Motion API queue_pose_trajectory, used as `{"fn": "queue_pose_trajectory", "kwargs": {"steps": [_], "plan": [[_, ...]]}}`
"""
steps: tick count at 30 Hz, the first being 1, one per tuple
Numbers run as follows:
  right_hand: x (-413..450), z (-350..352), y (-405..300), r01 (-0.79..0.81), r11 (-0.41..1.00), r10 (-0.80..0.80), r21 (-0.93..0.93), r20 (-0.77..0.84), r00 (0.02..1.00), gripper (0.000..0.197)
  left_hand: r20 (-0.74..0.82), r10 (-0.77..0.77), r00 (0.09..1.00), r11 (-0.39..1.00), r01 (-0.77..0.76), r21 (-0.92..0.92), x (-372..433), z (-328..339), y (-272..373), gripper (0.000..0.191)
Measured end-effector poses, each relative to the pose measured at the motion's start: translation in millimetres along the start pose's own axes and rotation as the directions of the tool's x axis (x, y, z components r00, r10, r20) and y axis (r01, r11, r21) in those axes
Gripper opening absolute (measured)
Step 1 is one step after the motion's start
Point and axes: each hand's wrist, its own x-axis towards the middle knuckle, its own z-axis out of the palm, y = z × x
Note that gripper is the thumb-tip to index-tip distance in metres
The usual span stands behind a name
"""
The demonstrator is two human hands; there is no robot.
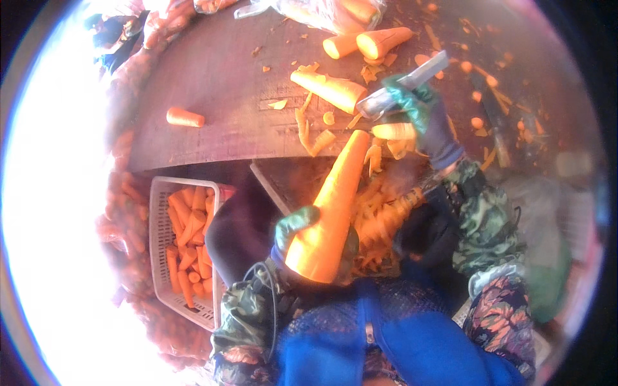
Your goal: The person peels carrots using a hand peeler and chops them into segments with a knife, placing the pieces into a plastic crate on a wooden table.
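Note:
My left hand (295,227), in a green-coated glove, grips the thick lower part of a large peeled carrot (333,202), whose narrow end points up toward the table edge. My right hand (415,103), gloved alike, is closed on a metal-bladed tool (427,70), perhaps a peeler or knife; its exact kind cannot be told. Just left of the tool's lower end, a cut carrot piece (330,90) lies on the wooden table (217,82). A smaller tapered carrot piece (393,131) lies below my right hand, close to the held carrot's tip.
A white plastic basket (183,180) of carrots stands at the left, beside my leg. Orange peelings (381,231) are heaped below the table edge. Two thick carrots (384,42) lie near a clear plastic bag (309,12). Bagged carrots line the left side. Scraps litter the tabletop.

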Motion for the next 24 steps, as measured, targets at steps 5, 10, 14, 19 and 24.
{"fn": "queue_pose_trajectory", "kwargs": {"steps": [5,10,14,19,24], "plan": [[-30.7,51.2,17.6,-0.100,0.990,0.114,-0.101,0.149,0.982,0.013,0.098,-0.014,0.995,0.995,0.005,0.096,16.7,-13.3,0.9,0.062],[-32.0,44.5,10.0,0.077,0.948,-0.033,-0.308,0.145,0.989,0.013,0.139,0.467,0.874,0.125,-0.221,0.967,25.8,7.0,-4.7,0.079],[-19.2,27.0,2.5,-0.067,0.989,0.070,-0.133,0.014,0.997,0.015,0.138,0.414,0.900,0.242,-0.256,0.936,24.0,11.7,1.6,0.079],[-22.8,23.2,-9.8,0.107,0.954,-0.047,-0.279,0.213,0.976,0.018,0.000,0.378,0.926,0.514,-0.210,0.832,11.5,25.5,1.7,0.076],[-26.5,16.7,-30.8,0.270,0.939,-0.246,-0.214,0.133,0.960,0.013,0.027,0.330,0.943,0.544,-0.214,0.812,12.7,17.8,2.2,0.077]]}}
